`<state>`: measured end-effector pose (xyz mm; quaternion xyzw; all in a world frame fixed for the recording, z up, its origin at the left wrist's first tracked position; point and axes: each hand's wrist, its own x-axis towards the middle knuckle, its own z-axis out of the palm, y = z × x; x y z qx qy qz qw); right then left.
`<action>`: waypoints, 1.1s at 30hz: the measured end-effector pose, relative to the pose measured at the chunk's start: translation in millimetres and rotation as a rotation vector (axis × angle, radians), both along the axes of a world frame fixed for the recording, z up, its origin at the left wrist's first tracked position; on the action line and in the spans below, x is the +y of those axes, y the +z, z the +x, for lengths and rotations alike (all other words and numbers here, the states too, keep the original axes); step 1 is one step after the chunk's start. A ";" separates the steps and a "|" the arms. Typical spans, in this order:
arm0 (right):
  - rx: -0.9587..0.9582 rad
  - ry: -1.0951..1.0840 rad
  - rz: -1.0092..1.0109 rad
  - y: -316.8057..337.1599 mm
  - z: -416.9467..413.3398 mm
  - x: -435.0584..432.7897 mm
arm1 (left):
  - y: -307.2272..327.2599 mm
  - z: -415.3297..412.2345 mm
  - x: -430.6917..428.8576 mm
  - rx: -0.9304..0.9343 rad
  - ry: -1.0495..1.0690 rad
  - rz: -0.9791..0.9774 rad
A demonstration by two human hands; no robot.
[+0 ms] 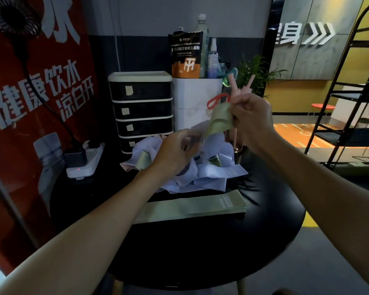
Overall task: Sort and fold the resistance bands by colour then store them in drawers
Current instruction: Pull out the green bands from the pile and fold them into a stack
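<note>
Both hands hold one green resistance band [218, 122] up over the round black table [200, 248]. My right hand [251, 118] pinches its upper end, and my left hand [177, 150] grips its lower end. Under them lies a heap of lavender bands [209, 175] with a couple of green ones and a pink edge mixed in. Nearer me, a flat stack of green bands [192, 206] lies on the table. A black drawer unit [142, 109] with white trim and paper labels stands behind the heap, drawers closed.
A white power strip [83, 160] with a plug sits at the table's left. Behind the heap stands a white box [196, 101] carrying a supplement pouch, bottles, a spray bottle and a red loop. A plant and a black metal rack [345, 116] are to the right.
</note>
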<state>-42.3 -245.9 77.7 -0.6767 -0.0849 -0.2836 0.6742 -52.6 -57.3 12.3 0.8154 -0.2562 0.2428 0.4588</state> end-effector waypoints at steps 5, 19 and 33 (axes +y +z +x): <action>0.087 0.032 -0.065 -22.3 5.8 -4.3 | -8.0 6.1 -4.0 0.024 -0.087 0.153; 0.191 0.092 0.030 -34.7 8.0 -17.5 | -17.5 19.4 -19.8 0.152 0.017 0.016; 0.093 0.091 -0.102 -16.9 3.2 -4.7 | 44.3 1.6 0.3 -0.047 0.009 -0.335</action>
